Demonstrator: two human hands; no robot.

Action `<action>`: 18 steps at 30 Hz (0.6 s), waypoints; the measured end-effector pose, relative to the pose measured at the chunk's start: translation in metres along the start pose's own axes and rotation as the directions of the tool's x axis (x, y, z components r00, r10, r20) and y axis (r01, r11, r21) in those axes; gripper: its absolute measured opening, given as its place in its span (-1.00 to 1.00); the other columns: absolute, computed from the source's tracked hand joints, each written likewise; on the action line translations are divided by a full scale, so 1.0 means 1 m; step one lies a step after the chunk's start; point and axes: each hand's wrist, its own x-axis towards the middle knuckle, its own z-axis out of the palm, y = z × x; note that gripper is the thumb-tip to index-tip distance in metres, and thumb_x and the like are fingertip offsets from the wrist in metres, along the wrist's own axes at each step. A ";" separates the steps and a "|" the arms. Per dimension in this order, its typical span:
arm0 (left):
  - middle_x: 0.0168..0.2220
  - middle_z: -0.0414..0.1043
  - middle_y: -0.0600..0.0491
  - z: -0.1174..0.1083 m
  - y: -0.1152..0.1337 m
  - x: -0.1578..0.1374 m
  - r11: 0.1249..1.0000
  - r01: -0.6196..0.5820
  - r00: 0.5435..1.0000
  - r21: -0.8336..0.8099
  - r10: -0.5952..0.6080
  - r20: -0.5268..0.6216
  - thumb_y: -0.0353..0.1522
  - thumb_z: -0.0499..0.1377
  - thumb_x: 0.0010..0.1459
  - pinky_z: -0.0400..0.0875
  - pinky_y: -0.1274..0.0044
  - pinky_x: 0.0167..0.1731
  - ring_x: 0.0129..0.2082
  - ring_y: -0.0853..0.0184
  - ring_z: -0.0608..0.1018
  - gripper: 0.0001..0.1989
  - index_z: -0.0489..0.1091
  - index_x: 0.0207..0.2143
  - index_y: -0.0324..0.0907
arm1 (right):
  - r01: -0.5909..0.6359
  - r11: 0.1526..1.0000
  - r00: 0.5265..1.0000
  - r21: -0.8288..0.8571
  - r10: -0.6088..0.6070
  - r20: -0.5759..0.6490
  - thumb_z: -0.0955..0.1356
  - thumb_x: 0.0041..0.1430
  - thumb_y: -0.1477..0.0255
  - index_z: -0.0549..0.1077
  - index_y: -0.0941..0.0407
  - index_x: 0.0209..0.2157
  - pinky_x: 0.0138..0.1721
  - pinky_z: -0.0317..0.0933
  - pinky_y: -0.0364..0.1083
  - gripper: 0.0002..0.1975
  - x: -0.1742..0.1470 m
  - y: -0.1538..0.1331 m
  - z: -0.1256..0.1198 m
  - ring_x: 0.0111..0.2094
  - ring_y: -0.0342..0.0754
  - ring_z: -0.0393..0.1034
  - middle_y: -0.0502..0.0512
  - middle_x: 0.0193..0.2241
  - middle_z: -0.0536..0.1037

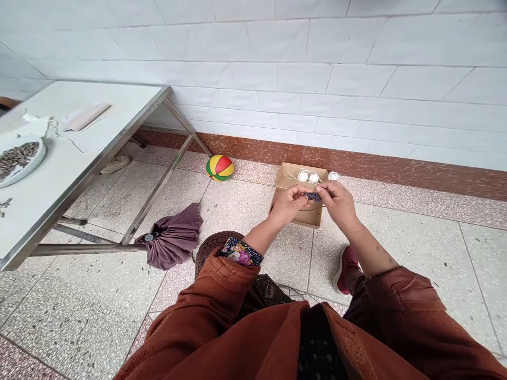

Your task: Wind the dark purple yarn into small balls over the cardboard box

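Observation:
My left hand (290,202) pinches one end of a small bundle of dark blue yarn (312,197). At its other end, the fingers of my right hand (337,202) are closed on the yarn. A thin dark strand loops down below the bundle. Whether a needle or hook is in it is too small to tell. Directly beneath both hands an open cardboard box (282,177) stands on the floor. White yarn balls (308,176) show at the box's far side, with pale loose ends. Another white yarn ball (333,176) lies just right of the box.
A metal-framed table (130,100) stands at left, bearing a dish (41,157) of seed-like pieces. Below it lies a folded purple umbrella (178,237). A coloured ball (220,168) rests near the tiled wall (277,42). My red shoe (347,270) is on the speckled floor.

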 end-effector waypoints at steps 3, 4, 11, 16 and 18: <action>-0.17 0.67 0.02 0.001 -0.003 0.000 0.997 0.047 0.999 -0.063 -0.047 0.012 -0.43 0.36 0.17 0.60 0.42 -0.04 -0.28 0.42 0.68 -0.85 0.57 -0.17 -0.20 | -0.021 1.000 1.000 0.003 0.021 0.005 0.36 0.43 0.19 0.56 0.01 -0.31 -0.22 0.37 0.02 -0.73 -0.003 0.000 0.004 -0.31 0.04 0.45 0.08 -0.33 0.62; -0.16 0.68 0.03 0.002 -0.004 0.000 0.996 0.049 0.999 -0.079 -0.048 0.011 -0.43 0.37 0.17 0.60 0.40 0.00 -0.27 0.42 0.69 -0.84 0.57 -0.17 -0.20 | -0.017 1.000 1.000 -0.001 0.017 0.004 0.36 0.43 0.19 0.56 0.01 -0.32 -0.23 0.37 0.02 -0.73 -0.004 -0.001 0.004 -0.31 0.04 0.45 0.08 -0.34 0.61; -0.13 0.69 -0.02 0.001 -0.002 -0.003 0.989 0.089 0.996 -0.116 -0.087 0.026 -0.38 0.42 0.21 0.62 0.42 -0.08 -0.22 0.36 0.72 -0.80 0.60 -0.12 -0.20 | 0.027 0.999 1.000 -0.039 -0.027 -0.010 0.36 0.43 0.25 0.57 0.01 -0.30 -0.18 0.39 0.04 -0.78 -0.003 -0.003 -0.001 -0.30 0.05 0.47 0.09 -0.33 0.62; -0.14 0.68 -0.01 0.004 0.002 -0.006 0.986 0.089 0.995 -0.144 -0.081 0.058 -0.32 0.46 0.19 0.62 0.39 -0.04 -0.21 0.35 0.72 -0.74 0.58 -0.11 -0.22 | 0.055 0.997 0.998 -0.046 -0.056 -0.013 0.37 0.41 0.30 0.59 0.01 -0.30 -0.19 0.40 0.04 -0.81 -0.004 -0.005 -0.002 -0.29 0.06 0.49 0.10 -0.33 0.63; -0.14 0.68 0.00 0.005 0.002 -0.006 0.985 0.080 0.995 -0.152 -0.070 0.070 -0.31 0.51 0.12 0.61 0.39 -0.03 -0.19 0.34 0.72 -0.68 0.57 -0.12 -0.21 | 0.052 0.997 0.999 -0.050 -0.052 -0.009 0.37 0.40 0.29 0.59 0.00 -0.29 -0.19 0.41 0.04 -0.81 -0.004 -0.005 -0.001 -0.29 0.06 0.50 0.10 -0.32 0.63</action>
